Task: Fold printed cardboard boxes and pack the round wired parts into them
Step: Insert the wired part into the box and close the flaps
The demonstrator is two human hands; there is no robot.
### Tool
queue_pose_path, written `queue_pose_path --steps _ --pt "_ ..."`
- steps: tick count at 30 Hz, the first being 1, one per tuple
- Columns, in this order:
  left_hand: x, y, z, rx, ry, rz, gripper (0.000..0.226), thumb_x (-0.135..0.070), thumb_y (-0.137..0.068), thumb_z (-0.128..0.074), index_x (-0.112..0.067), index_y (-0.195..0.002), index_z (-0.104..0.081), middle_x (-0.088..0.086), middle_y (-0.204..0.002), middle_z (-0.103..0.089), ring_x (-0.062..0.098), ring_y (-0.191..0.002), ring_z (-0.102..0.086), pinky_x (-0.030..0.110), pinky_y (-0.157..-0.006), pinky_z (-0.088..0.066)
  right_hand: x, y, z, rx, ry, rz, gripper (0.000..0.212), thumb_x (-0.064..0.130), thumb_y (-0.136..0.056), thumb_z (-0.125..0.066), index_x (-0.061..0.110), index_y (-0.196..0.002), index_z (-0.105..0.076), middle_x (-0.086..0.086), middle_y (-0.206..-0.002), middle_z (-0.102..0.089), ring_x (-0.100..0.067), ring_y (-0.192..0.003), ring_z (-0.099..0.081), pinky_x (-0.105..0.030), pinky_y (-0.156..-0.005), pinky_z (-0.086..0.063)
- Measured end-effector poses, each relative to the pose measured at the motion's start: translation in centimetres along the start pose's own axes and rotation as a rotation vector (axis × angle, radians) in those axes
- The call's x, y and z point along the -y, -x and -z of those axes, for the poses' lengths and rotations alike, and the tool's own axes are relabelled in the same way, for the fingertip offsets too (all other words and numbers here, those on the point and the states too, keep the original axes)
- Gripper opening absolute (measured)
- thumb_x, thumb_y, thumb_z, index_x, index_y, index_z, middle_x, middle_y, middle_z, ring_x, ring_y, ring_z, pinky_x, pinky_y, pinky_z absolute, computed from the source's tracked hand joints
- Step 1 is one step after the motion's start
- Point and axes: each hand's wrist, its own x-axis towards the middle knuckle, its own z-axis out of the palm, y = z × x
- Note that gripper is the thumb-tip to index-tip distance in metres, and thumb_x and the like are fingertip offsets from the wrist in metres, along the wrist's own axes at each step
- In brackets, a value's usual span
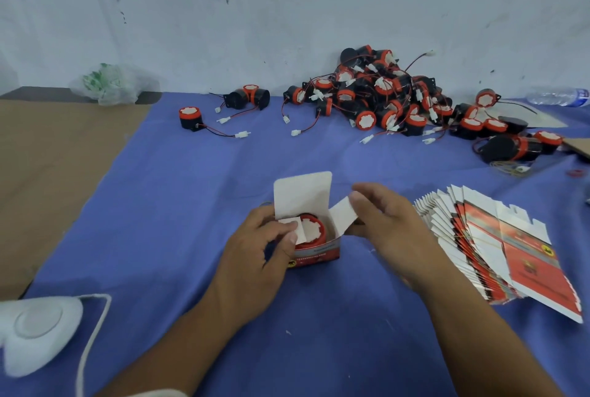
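Across the red box (316, 254), blurred, unreadable print.

Soft even light, warped blurry edges

The box (316, 251) stands on the cloth (191, 205) with one part (314, 230) in it. The left hand (258, 243) grips the box's left side, and the right hand (386, 221) pinches its right flap. Just right of the box lies a fanned stack (498, 246) of flat boxes. Behind the box to the right, a pile (383, 93) of parts leans against the wall (287, 13). A few loose parts (191, 119) lie behind the box to the left. Farther behind and left sits a bag (110, 84), and far behind and right lies a bottle (558, 96). Left of the box a sheet (48, 157) lies partly under the cloth's edge. A mask (35, 329) lies before the box, to the left.
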Motion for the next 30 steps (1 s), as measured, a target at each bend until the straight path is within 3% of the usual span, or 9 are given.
queue_pose_path --steps 4,6,9,13,16,20,23,26,30 --pt "0.1 -0.1 0.2 -0.018 0.164 0.203 0.01 -0.021 -0.084 -0.061 -0.027 -0.091 -0.061 -0.021 -0.102 -0.064 0.004 -0.085 -0.062 0.024 -0.069 -0.052 -0.6 -0.2 -0.2 0.088 -0.309 -0.069 0.022 0.016 -0.101 -0.056 0.012 -0.117 -0.07 -0.002 -0.096 -0.077 -0.012 -0.072 -0.069 -0.023 -0.066 -0.055" --pt "0.0 -0.1 0.4 0.011 0.251 0.274 0.025 -0.025 -0.081 -0.06 -0.033 -0.101 -0.047 -0.018 -0.107 -0.066 0.007 -0.083 -0.064 0.025 -0.068 -0.053 -0.7 0.0 -0.8 0.184 -0.443 -0.073 0.021 0.025 -0.094 -0.063 0.018 -0.11 -0.076 -0.001 -0.096 -0.074 -0.009 -0.059 -0.057 -0.022 -0.058 -0.049" --pt "-0.1 -0.2 0.7 0.064 0.341 0.249 0.051 -0.006 -0.089 -0.061 -0.041 -0.12 -0.04 -0.015 -0.113 -0.067 0.01 -0.091 -0.066 0.025 -0.072 -0.056 -1.0 0.3 -2.1 0.308 -0.53 -0.068 0.029 0.038 -0.082 -0.067 0.024 -0.105 -0.077 0.005 -0.075 -0.063 -0.005 -0.053 -0.045 -0.022 -0.059 -0.043" --pt "-0.2 -0.3 0.9 0.059 0.267 0.204 0.023 -0.017 -0.087 -0.06 -0.035 -0.1 -0.065 -0.013 -0.097 -0.067 0.035 -0.078 -0.06 0.041 -0.068 -0.051 -1.4 0.0 -2.5 0.263 -0.383 0.01 0.02 0.037 -0.08 -0.079 0.03 -0.099 -0.078 0.002 -0.074 -0.063 -0.011 -0.057 -0.046 -0.022 -0.056 -0.043" --pt "0.2 -0.1 0.9 0.089 0.249 0.178 0.016 -0.022 -0.089 -0.066 -0.029 -0.104 -0.067 -0.017 -0.108 -0.066 0.014 -0.09 -0.065 0.031 -0.08 -0.054 -2.1 -0.3 -2.8 0.152 -0.178 0.223 0.016 0.012 -0.076 -0.083 0.022 -0.086 -0.074 -0.001 -0.081 -0.066 -0.017 -0.073 -0.059 -0.026 -0.066 -0.048" --pt "0.7 0.3 1.5 0.278 0.265 0.144 0.042 -0.05 -0.079 -0.058 -0.03 -0.115 -0.062 -0.024 -0.123 -0.056 0.01 -0.117 -0.057 0.019 -0.092 -0.048 -2.7 -0.6 -3.4 0.09 0.209 0.441 0.032 -0.006 -0.072 -0.083 0.022 -0.078 -0.069 0.009 -0.094 -0.063 -0.021 -0.096 -0.057 -0.024 -0.078 -0.043" --pt "1.0 0.3 1.6 0.263 0.246 0.129 0.037 -0.048 -0.082 -0.065 -0.03 -0.114 -0.063 -0.021 -0.125 -0.056 0.007 -0.119 -0.057 0.02 -0.094 -0.048 -2.4 -0.4 -2.1 0.159 0.325 0.428 0.02 0.014 -0.078 -0.083 0.024 -0.092 -0.073 0.017 -0.105 -0.062 -0.01 -0.105 -0.054 -0.019 -0.083 -0.039" --pt "1.2 0.3 1.4 0.236 0.182 0.092 0.037 -0.032 -0.08 -0.07 -0.03 -0.116 -0.062 -0.017 -0.134 -0.053 0.002 -0.125 -0.051 0.017 -0.098 -0.044 -1.8 0.2 -0.5 0.413 0.276 0.286 0.039 0.055 -0.078 -0.075 0.048 -0.115 -0.067 0.029 -0.129 -0.054 0.004 -0.125 -0.048 -0.015 -0.095 -0.039" --pt "1.2 0.3 1.3 0.208 0.174 0.09 0.039 -0.028 -0.081 -0.073 -0.033 -0.118 -0.063 -0.019 -0.133 -0.055 0.003 -0.124 -0.053 0.018 -0.099 -0.044 -1.7 0.3 -0.3 0.341 0.208 0.315 0.033 0.031 -0.085 -0.078 0.039 -0.117 -0.07 0.025 -0.122 -0.06 0.002 -0.122 -0.054 -0.014 -0.101 -0.042"
